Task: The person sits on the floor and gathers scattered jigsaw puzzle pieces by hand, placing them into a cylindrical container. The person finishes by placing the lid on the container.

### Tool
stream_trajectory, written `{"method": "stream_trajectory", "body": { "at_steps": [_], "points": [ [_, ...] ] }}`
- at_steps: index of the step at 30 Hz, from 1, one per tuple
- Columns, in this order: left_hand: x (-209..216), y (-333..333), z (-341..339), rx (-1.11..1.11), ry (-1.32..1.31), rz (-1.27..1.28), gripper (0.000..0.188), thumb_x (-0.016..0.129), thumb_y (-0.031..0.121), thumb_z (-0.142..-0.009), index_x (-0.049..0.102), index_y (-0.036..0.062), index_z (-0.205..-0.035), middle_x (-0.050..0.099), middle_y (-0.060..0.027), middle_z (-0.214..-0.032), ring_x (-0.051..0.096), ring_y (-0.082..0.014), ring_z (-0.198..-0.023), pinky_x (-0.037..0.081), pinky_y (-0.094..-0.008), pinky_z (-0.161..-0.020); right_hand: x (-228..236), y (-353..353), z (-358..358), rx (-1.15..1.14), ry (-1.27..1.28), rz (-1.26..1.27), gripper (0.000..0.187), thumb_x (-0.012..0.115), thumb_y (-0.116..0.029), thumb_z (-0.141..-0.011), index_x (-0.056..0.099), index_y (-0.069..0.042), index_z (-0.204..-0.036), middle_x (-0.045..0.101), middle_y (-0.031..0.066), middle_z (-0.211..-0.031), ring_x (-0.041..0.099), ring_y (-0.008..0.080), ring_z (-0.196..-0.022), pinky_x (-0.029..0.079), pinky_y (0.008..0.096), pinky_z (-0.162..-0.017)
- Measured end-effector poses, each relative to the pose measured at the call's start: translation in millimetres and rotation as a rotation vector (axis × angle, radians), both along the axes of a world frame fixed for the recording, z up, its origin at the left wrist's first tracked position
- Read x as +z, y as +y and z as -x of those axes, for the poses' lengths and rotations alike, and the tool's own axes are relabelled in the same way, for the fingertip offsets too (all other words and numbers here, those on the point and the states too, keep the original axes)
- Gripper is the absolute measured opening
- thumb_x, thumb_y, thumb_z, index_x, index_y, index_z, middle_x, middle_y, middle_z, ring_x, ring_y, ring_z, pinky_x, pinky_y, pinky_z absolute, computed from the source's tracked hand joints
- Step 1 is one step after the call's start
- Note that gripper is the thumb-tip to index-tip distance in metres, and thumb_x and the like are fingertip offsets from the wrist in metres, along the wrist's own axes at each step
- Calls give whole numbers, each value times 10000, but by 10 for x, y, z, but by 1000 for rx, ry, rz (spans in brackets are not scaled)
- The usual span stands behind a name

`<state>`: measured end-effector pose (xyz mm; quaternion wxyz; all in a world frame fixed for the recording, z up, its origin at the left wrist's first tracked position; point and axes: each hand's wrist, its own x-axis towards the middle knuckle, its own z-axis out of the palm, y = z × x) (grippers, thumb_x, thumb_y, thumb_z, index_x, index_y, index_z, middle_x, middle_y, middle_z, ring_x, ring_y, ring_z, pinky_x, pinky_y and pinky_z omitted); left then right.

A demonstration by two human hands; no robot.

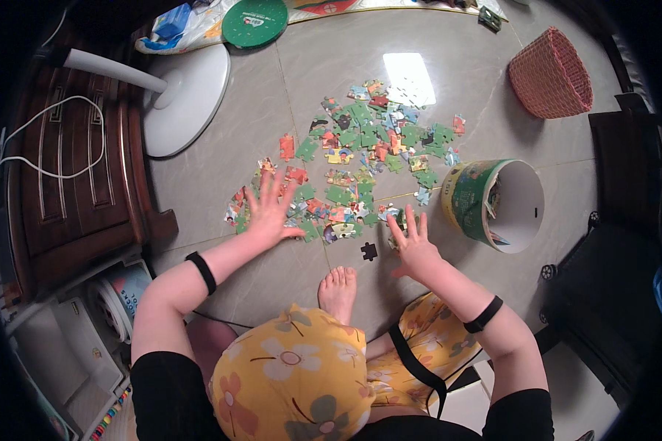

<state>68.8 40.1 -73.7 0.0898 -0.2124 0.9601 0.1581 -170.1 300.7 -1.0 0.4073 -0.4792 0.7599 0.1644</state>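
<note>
Many loose jigsaw puzzle pieces [357, 132] lie spread over the grey tiled floor, mostly green with some red, blue and yellow. My left hand [271, 213] rests over the left edge of the spread, fingers fanned out, covering some pieces. At the lower right edge of the spread, my right hand [417, 246] is also spread open, with a few pieces partly hidden under its fingers. A dark puzzle piece [368, 252], back side up, lies alone between my hands. To the right, a green and yellow cardboard tub [467, 202] lies on its side with some pieces inside.
A green round lid [254, 22] lies at the back beside a plastic bag [191, 33]. A red woven basket [550, 73] stands at the far right. The white round base [187, 110] of a stand sits beside a dark wooden cabinet [73, 162]. My bare foot [337, 290] is near the pieces.
</note>
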Motion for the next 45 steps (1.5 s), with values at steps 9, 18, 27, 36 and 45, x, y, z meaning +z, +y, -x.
{"method": "stream_trajectory", "body": {
  "at_steps": [9,18,27,36,45],
  "points": [
    [-85,-128,-591,401,-327,-101,1481,896,585,-530,-32,141,-1595,-158,-196,-1637,-155,-451,-1494,64,-828,-1023,-448,-1,-60,-101,110,135,1101,690,34,-775,32,-293,-1595,-71,198,-1641,65,554,-1464,597,473,-852],
    [-164,194,107,228,-85,-161,1341,872,580,-574,99,195,-1599,-34,-198,-1648,-98,-469,-1498,23,-805,-1049,-621,-632,-195,-130,164,336,923,646,5,-827,143,-189,-1576,91,264,-1603,201,562,-1426,551,516,-918],
    [-163,266,590,179,74,-260,1251,894,451,-617,156,182,-1590,-1,-191,-1643,-59,-430,-1513,63,-799,-1064,-295,-919,219,-338,49,597,1031,844,-246,-725,228,-144,-1546,264,253,-1542,372,428,-1374,510,506,-980],
    [273,272,849,211,-235,-177,1346,940,425,-529,138,224,-1591,-29,-189,-1644,-68,-456,-1503,170,-835,-1015,-353,-1349,1248,-718,242,540,1198,811,-650,-647,177,-258,-1586,101,257,-1616,100,498,-1482,263,784,-1015],
    [208,329,915,241,-64,-30,1196,947,357,-514,327,244,-1531,242,-145,-1582,265,-371,-1429,386,-603,-966,-403,-1472,1059,-527,151,300,1193,814,-688,-605,208,-336,-1570,87,188,-1642,40,484,-1495,248,811,-1009]
  ]
}}
